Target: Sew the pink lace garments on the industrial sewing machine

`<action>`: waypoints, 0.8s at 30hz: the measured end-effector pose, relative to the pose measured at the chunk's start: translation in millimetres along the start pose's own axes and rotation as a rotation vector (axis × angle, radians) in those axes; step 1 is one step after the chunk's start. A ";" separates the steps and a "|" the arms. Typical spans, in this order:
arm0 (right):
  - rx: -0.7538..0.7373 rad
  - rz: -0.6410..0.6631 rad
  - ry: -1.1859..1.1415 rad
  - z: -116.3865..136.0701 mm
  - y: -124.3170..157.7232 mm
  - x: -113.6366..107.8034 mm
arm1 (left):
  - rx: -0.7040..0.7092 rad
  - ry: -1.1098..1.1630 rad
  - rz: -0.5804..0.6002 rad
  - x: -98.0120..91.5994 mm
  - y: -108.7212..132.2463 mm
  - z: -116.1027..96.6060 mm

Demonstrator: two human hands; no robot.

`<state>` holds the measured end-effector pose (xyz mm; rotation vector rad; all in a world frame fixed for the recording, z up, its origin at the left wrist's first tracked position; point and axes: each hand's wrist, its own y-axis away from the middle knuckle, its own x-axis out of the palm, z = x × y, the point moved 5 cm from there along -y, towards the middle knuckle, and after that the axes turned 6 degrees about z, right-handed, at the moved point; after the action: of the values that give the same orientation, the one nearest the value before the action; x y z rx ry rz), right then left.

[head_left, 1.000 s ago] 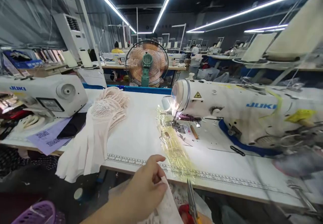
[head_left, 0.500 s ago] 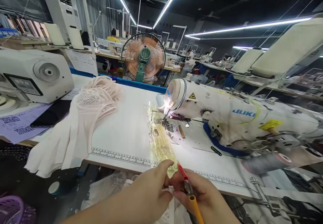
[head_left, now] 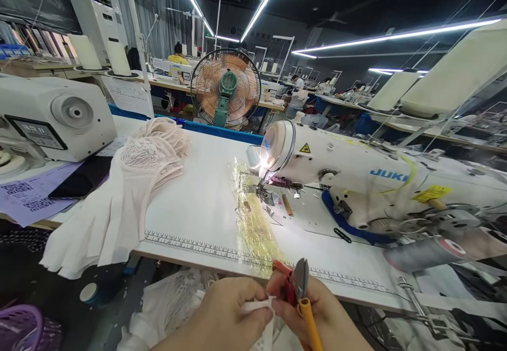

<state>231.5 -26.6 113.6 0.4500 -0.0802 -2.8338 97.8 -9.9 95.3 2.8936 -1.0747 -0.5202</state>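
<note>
Low in the head view, my left hand [head_left: 227, 314] is closed in a pinch on a thin strip of white lace fabric [head_left: 256, 305]. My right hand [head_left: 320, 316] grips small red and yellow thread snips [head_left: 298, 290], blades up, and its fingertips also pinch the same strip. More white lace [head_left: 174, 301] lies bunched in my lap under the hands. Both hands hover just in front of the table's ruler edge [head_left: 222, 253].
A white JUKI sewing machine [head_left: 356, 174] stands on the table at right, its lamp lit over a shiny yellowish film [head_left: 253, 219]. A stack of pale pink lace pieces [head_left: 127, 187] hangs over the left edge. A second machine [head_left: 51, 116], papers, a fan [head_left: 225, 87] and a purple basket [head_left: 24, 330] surround.
My right hand has come up into view with the snips and met the left hand. The snips now point blades upward and both hands pinch the strip.
</note>
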 end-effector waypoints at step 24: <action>0.119 0.129 -0.070 -13.0 -1.7 11.3 | -0.106 -0.030 0.026 3.1 4.5 10.4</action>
<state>224.8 -28.2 97.7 0.3569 -0.2824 -2.7272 93.9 -14.2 85.0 2.7858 -1.0534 -0.6024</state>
